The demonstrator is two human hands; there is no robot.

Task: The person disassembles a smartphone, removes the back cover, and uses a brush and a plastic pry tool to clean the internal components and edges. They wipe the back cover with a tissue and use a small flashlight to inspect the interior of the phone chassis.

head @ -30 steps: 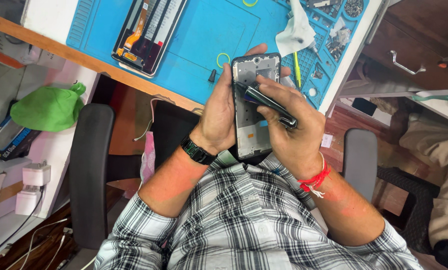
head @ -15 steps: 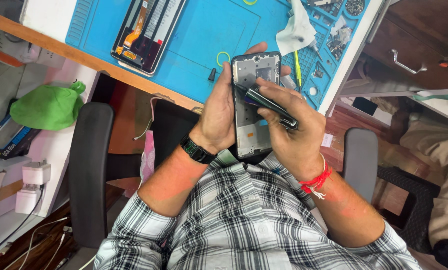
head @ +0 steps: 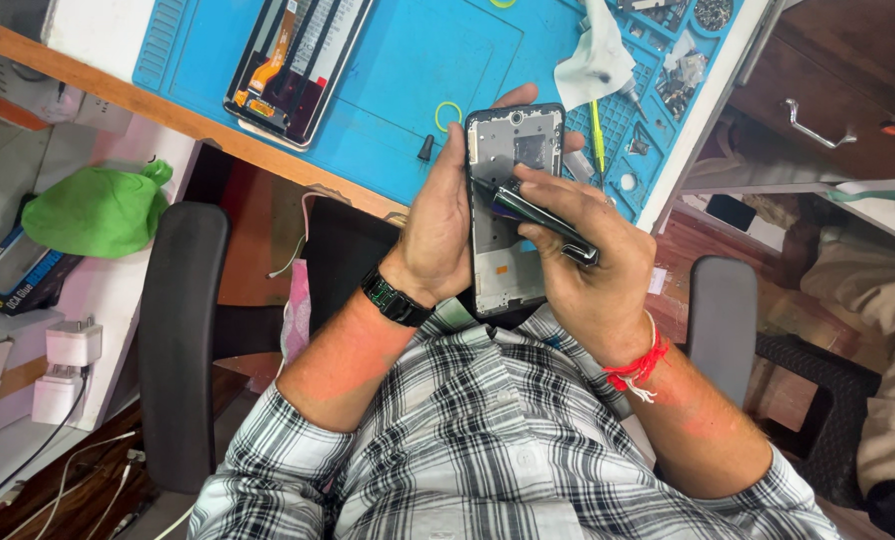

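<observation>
The bench (head: 88,75) has a blue mat (head: 398,60) on top. A screen (head: 293,60) lies flat on the mat. The left hand (head: 443,225) is bent up at the wrist and wraps around the side of an open phone (head: 513,215), holding it upright over the lap, near the mat's edge. The right hand (head: 588,265) curls its fingers tight around a dark tool (head: 538,215). The tool lies slanted across the phone, its tip touching the inside.
</observation>
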